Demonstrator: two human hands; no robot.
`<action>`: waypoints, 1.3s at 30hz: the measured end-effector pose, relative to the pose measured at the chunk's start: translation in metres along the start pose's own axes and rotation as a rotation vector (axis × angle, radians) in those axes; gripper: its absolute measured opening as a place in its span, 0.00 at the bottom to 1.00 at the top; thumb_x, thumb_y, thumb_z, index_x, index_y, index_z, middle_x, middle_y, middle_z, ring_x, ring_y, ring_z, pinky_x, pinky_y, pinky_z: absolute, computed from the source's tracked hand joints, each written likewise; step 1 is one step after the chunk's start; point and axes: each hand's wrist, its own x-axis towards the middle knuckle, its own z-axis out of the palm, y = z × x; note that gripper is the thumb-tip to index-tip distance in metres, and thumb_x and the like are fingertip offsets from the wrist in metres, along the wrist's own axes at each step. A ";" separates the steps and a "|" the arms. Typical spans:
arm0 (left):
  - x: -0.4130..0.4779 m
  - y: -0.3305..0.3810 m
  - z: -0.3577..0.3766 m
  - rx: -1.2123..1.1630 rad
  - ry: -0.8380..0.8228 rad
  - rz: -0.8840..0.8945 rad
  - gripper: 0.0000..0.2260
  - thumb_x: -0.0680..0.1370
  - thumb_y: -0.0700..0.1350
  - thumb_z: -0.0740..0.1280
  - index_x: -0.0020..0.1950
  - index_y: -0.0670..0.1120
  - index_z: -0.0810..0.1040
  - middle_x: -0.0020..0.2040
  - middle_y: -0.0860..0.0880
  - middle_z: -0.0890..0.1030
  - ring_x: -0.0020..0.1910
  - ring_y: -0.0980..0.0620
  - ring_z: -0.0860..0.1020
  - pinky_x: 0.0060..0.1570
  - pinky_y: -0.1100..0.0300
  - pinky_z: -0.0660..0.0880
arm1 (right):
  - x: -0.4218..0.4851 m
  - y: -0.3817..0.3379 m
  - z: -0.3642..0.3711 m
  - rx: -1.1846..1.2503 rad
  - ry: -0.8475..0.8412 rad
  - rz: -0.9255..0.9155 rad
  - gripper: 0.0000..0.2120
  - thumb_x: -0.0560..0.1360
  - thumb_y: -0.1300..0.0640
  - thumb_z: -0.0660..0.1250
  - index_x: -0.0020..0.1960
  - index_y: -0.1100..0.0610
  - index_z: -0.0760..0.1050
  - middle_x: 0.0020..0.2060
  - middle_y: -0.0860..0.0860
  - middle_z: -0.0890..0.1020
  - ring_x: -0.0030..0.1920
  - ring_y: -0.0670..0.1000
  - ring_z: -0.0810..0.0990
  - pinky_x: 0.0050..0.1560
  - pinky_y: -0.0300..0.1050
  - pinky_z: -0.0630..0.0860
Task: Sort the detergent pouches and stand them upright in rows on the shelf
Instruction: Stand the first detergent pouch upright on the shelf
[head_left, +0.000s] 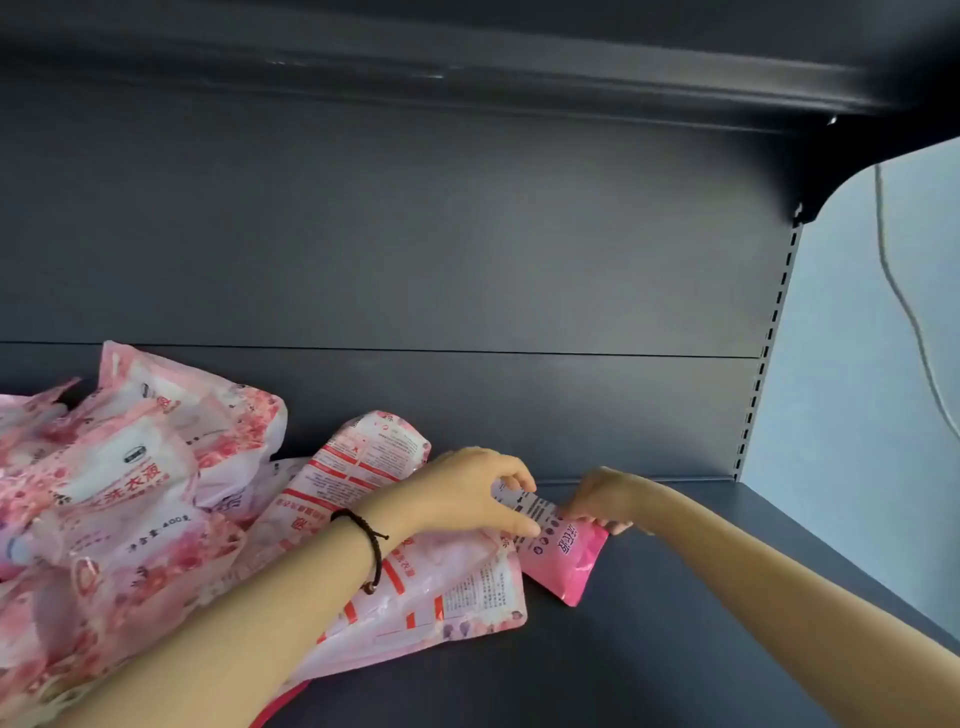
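Head view, one shelf bay, contents as follows.

1. Shelf (675, 629): dark grey metal deck, with a matching back panel (467, 249) and the underside of an upper shelf (467, 57) overhead. A slotted upright (768, 343) closes the right end.
2. Small bright pink pouch (569, 564): lies tilted at the middle of the deck with its printed white end toward the back. Its left edge overlaps the flat pouch beside it.
3. Left hand (478, 493): fingers curled over the white end of the small bright pink pouch and thumb against its face, gripping it. A black cord bracelet (372, 545) sits on the wrist.
4. Right hand (605, 501): pinches the same pouch at its right upper edge, close beside the left hand.
5. Flat pouch (447, 592): pale pink, back side up, lying under the left forearm.
6. Second flat pouch (363, 462): behind it, also back side up, partly propped.
7. Heap of pink floral pouches (130, 493): far left, jumbled; none stands upright.
8. Pale wall (857, 441): right of the bay, with a thin cable (904, 306) hanging down it.
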 end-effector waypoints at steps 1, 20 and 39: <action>0.001 0.000 0.001 -0.017 -0.022 -0.025 0.22 0.66 0.67 0.71 0.58 0.63 0.75 0.54 0.64 0.74 0.58 0.58 0.74 0.58 0.53 0.73 | 0.001 0.000 0.000 -0.088 -0.006 -0.013 0.23 0.77 0.48 0.63 0.60 0.66 0.77 0.38 0.58 0.76 0.38 0.53 0.74 0.37 0.41 0.70; 0.020 0.020 0.015 0.041 -0.120 -0.087 0.30 0.62 0.58 0.78 0.54 0.62 0.62 0.59 0.63 0.62 0.61 0.56 0.60 0.58 0.55 0.66 | 0.012 0.022 -0.043 0.549 0.055 -0.275 0.09 0.68 0.62 0.77 0.36 0.60 0.77 0.29 0.52 0.81 0.27 0.47 0.79 0.28 0.36 0.77; 0.069 0.031 0.022 -0.714 0.835 -0.039 0.09 0.72 0.39 0.74 0.45 0.54 0.82 0.42 0.56 0.86 0.45 0.59 0.83 0.44 0.68 0.77 | -0.008 0.050 -0.073 0.725 0.246 -0.672 0.24 0.74 0.32 0.57 0.61 0.47 0.68 0.60 0.45 0.76 0.60 0.42 0.76 0.52 0.36 0.74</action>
